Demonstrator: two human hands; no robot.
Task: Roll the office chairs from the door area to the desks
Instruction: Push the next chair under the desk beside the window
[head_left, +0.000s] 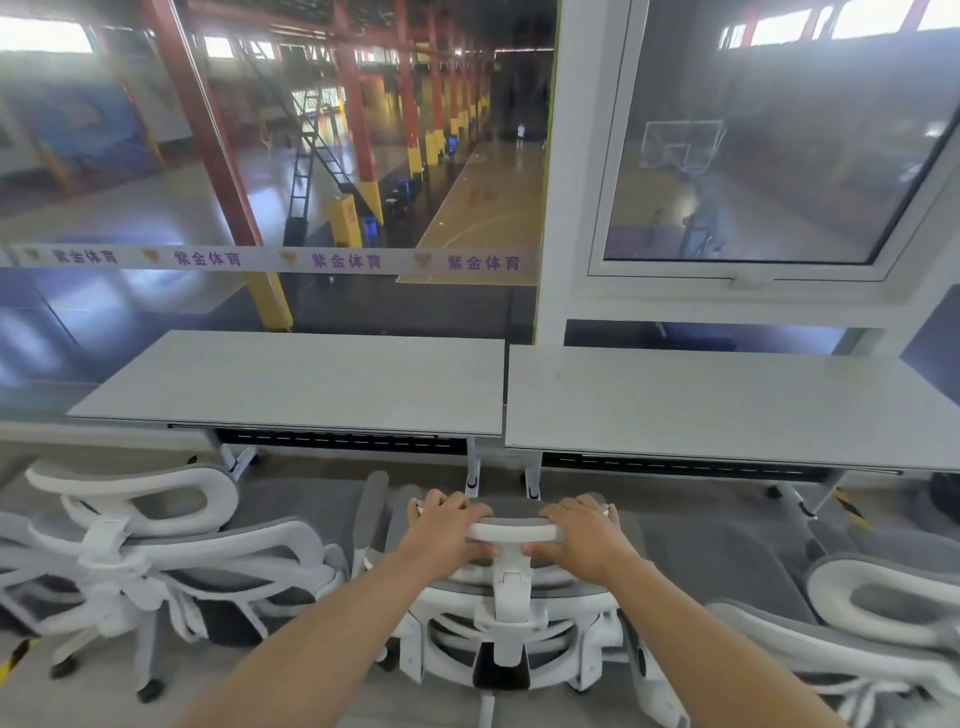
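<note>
While our left hand (449, 525) and right hand (584, 530) each curl around its headrest (514, 530), the white-framed, grey-mesh office chair (506, 613) stands upright, back toward us, seat facing the seam between two pale grey rectangular desks (311, 379). Similar chairs (156, 545) flank it; we judge only the final push remains, plus any chairs unseen.
</note>
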